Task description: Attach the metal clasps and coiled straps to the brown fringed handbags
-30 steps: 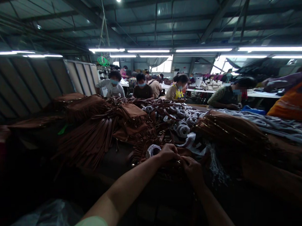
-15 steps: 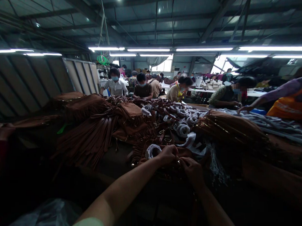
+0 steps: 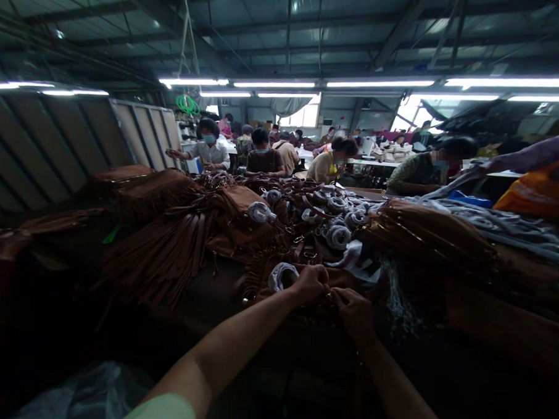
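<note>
In the dim middle of the head view, my left hand [image 3: 313, 281] is closed, its fingertips pinched on something small. My right hand [image 3: 353, 306] is closed as well, its fingertips nearly touching the left ones. A small shiny metal piece shows between them; what exactly each hand grips is too small and dark to make out. Just behind both hands lies a brown fringed bag [image 3: 263, 269]. A white-wrapped coil [image 3: 282, 276] rests beside my left hand, and pale tassel strings [image 3: 397, 300] hang to the right.
Brown strips [image 3: 170, 257] fan out at the left by a brown stack [image 3: 153, 193]. Another brown stack [image 3: 424, 231] lies right. Wrapped coils [image 3: 337, 235] pile up beyond my hands. Another person's hand [image 3: 7, 243] shows at the far left; several people work behind, and an orange-clad person [image 3: 542, 189] stands right.
The view has tilted and shifted slightly. My hands stay together at nearly the same place. At the right, the orange-clad person's arm has risen, lifting white wrapped strands.
</note>
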Available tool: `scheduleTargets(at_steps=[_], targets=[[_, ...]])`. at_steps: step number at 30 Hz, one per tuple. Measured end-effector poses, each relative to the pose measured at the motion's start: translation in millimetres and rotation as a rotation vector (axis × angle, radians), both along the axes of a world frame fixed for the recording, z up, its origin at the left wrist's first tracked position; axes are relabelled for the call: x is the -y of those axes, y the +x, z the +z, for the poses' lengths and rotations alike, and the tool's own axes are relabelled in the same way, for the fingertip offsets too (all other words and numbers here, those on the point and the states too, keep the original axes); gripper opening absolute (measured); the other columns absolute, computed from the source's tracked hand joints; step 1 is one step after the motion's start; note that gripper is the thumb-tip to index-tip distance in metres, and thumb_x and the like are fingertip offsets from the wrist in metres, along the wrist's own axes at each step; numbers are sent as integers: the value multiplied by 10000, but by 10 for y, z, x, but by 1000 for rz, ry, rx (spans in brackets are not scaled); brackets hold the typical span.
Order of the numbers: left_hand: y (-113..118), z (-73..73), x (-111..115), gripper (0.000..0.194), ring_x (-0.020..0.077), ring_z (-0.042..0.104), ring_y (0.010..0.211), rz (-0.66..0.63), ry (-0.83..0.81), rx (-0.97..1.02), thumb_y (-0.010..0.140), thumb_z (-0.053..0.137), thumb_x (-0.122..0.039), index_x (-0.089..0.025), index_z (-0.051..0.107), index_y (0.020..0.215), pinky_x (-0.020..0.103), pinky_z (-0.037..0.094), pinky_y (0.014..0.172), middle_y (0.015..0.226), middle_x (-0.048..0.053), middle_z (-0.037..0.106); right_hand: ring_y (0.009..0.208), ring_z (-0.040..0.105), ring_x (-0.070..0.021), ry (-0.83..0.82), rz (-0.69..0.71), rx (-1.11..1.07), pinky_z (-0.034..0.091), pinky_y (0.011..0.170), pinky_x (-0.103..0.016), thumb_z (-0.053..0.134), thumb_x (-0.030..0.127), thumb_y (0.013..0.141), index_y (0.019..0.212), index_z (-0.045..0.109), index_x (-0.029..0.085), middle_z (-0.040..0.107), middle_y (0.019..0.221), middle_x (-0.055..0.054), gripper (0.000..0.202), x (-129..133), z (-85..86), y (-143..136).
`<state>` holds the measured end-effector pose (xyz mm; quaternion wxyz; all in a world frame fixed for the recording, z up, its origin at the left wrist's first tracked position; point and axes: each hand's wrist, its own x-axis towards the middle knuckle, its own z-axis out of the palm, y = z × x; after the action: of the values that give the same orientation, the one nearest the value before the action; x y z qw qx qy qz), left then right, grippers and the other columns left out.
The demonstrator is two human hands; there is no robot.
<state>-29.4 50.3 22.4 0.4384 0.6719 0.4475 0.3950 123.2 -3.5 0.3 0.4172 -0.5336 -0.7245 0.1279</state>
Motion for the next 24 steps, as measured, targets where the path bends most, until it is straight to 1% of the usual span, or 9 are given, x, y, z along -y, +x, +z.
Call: scheduleTargets(at_steps=[3, 5, 8, 10, 15, 19, 24], targets=[[8, -12, -11, 172, 77, 456, 575, 6, -14, -1, 538, 636, -62, -113, 583, 693, 167, 315, 509, 612, -47, 530, 784, 642, -189, -4, -17, -29, 473, 733, -292, 483, 420, 872, 901, 707, 190, 702, 877, -78, 323, 12, 4, -3], [5, -25, -17, 157, 79, 459, 582, 17, 4, 3, 552, 640, -79, -114, 583, 694, 167, 316, 512, 614, -45, 531, 804, 645, -190, -12, -3, -45, 476, 754, -294, 484, 427, 872, 918, 704, 192, 703, 895, -75, 325, 9, 6, 3], [-8, -33, -7, 147, 86, 474, 609, 18, 40, 0, 569, 648, -107, -117, 589, 704, 166, 320, 522, 635, -37, 546, 864, 650, -211, -40, 23, -65, 483, 802, -318, 487, 450, 862, 930, 705, 191, 705, 946, -86, 345, -3, 18, 20], [-16, -24, 12, 146, 86, 475, 607, 14, 44, 0, 578, 643, -113, -117, 595, 716, 167, 320, 521, 638, -35, 551, 888, 652, -227, -72, 10, -97, 489, 812, -332, 494, 473, 850, 931, 707, 189, 708, 961, -92, 364, -9, 32, 30], [-24, 5, 45, 149, 80, 460, 580, 28, 32, 20, 583, 652, -121, -118, 590, 718, 168, 316, 509, 618, -41, 540, 874, 662, -240, -149, -48, -163, 503, 786, -332, 546, 513, 804, 913, 716, 194, 717, 949, -84, 378, -8, 55, 35], [-24, 18, 53, 157, 75, 452, 572, 23, 12, 40, 579, 668, -131, -119, 581, 709, 168, 318, 508, 617, -45, 532, 853, 663, -243, -137, -37, -169, 508, 764, -331, 549, 518, 793, 894, 722, 194, 719, 940, -89, 381, -11, 48, 32], [-22, 2, 50, 168, 74, 447, 563, 24, -22, 75, 581, 670, -141, -123, 582, 723, 173, 328, 518, 609, -50, 524, 810, 671, -246, -143, -67, -230, 514, 719, -324, 545, 548, 786, 880, 722, 189, 723, 908, -91, 412, -8, 39, 32]])
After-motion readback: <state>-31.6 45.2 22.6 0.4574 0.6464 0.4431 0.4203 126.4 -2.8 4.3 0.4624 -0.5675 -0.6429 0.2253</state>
